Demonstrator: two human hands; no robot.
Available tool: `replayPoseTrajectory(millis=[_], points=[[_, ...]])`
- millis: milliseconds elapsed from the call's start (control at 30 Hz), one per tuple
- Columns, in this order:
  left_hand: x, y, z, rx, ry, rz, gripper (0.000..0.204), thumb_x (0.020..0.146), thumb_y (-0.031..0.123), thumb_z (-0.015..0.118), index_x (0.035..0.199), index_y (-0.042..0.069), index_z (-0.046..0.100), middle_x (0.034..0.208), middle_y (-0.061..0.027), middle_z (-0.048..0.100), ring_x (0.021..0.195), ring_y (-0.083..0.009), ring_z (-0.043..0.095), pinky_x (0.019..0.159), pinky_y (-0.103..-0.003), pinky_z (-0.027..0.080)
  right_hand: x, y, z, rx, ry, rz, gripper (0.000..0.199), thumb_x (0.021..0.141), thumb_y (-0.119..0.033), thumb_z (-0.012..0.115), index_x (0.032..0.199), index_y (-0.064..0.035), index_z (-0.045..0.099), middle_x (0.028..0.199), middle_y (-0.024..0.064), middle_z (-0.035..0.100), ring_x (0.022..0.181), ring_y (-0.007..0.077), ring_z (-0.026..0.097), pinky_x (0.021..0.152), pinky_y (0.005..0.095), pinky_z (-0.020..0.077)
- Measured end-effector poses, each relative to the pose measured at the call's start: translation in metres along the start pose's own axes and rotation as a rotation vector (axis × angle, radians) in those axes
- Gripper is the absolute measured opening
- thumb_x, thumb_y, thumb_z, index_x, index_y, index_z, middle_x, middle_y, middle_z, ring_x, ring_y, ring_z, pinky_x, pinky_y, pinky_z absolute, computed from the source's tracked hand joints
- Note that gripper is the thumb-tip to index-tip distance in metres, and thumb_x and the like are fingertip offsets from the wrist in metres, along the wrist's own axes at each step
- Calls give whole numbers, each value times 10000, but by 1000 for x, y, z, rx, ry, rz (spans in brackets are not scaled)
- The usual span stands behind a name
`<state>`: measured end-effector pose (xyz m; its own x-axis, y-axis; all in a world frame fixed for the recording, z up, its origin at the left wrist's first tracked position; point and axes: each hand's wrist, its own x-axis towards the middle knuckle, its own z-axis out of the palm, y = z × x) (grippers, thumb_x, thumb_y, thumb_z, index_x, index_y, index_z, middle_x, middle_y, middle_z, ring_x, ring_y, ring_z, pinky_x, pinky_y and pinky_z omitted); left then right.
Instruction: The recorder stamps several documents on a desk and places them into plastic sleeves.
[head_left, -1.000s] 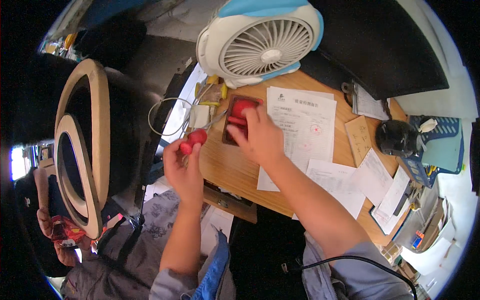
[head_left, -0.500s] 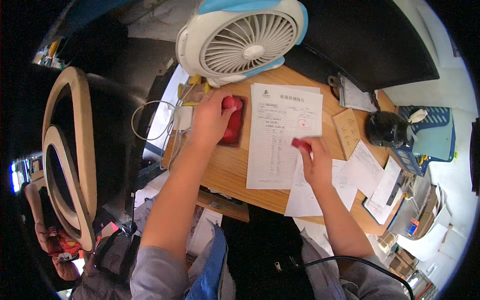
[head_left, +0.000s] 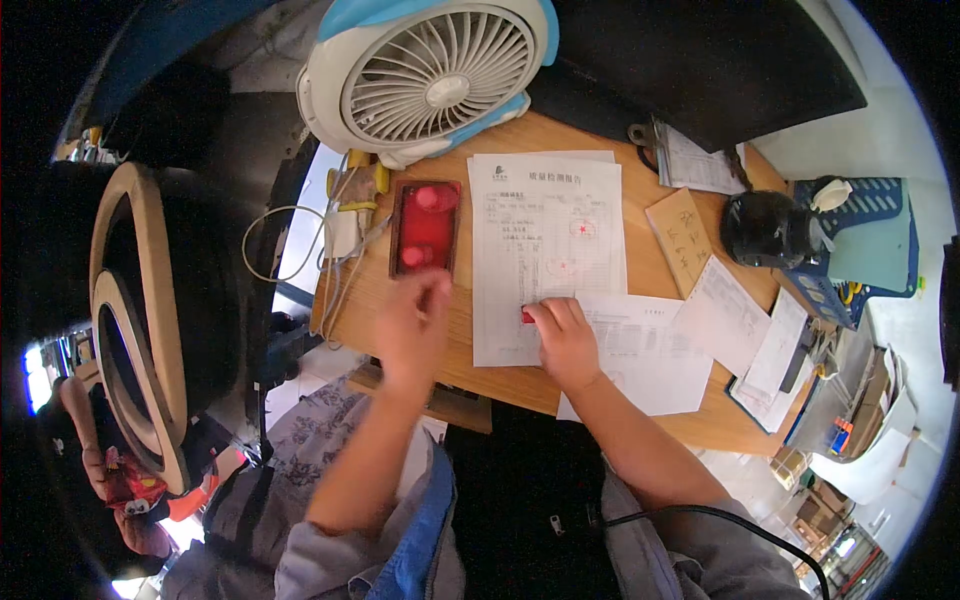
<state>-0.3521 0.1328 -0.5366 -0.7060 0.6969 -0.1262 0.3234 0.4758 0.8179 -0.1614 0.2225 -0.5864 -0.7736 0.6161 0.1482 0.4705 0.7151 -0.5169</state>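
My right hand [head_left: 570, 345] is closed round a small red stamp [head_left: 528, 315], whose visible end is low on a white printed form [head_left: 550, 190]. Two round red star marks show higher up the form. To the left lies a red ink pad [head_left: 427, 222] in a dark-rimmed tray, with two more red stamps standing in it, an upper one [head_left: 434, 198] and a lower one [head_left: 415, 257]. My left hand [head_left: 413, 325] is just below the pad, over the wooden desk. Motion smears its fingers, and I make out nothing held there.
A white and blue fan [head_left: 440, 90] stands behind the ink pad, beside a white cable and adapter [head_left: 345, 235]. More papers [head_left: 650, 350], a tan card [head_left: 680, 240], a black jar [head_left: 765, 230] and a blue holder [head_left: 880, 250] line the right. Another person's arm [head_left: 85, 430] shows far left.
My left hand has let go of the upper stamp and moved down off the pad. My right hand has brought its stamp down and left on the form. A second red mark now shows there.
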Motion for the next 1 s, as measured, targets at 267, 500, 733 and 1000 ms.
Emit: replayPoseTrajectory(millis=[267, 500, 733, 1000], points=[[-50, -14, 77, 525, 56, 0, 513, 739, 176, 742, 1176, 44, 508, 1061, -129, 572, 1042, -334, 507, 873, -411, 439, 9, 21, -48, 238, 243, 369, 154, 811, -57, 629, 963, -37, 617, 924, 128, 598, 847, 289, 564, 752, 355, 461], [-36, -14, 78, 239, -27, -246, 497, 726, 99, 745, 1160, 63, 505, 977, -138, 563, 996, -329, 556, 830, -395, 464, 2, 66, -85, 400, 373, 488, 162, 844, -45, 634, 998, -7, 604, 928, 108, 593, 861, 206, 588, 727, 287, 475], [-29, 1, 58, 175, 89, -229, 265, 820, 62, 635, 1077, 30, 582, 937, -187, 640, 896, -363, 615, 762, -430, 478, 11, 75, -88, 563, 446, 490, 155, 867, -49, 617, 1008, 10, 593, 948, 98, 584, 876, 176, 577, 773, 282, 469], [-78, -24, -43, 151, 285, 26, 123, 877, 57, 570, 988, 16, 604, 909, -132, 652, 848, -243, 638, 764, -343, 486, 58, 79, -78, 101, 254, 263, 187, 800, -60, 626, 987, -77, 636, 922, 117, 593, 832, 317, 555, 753, 385, 463]])
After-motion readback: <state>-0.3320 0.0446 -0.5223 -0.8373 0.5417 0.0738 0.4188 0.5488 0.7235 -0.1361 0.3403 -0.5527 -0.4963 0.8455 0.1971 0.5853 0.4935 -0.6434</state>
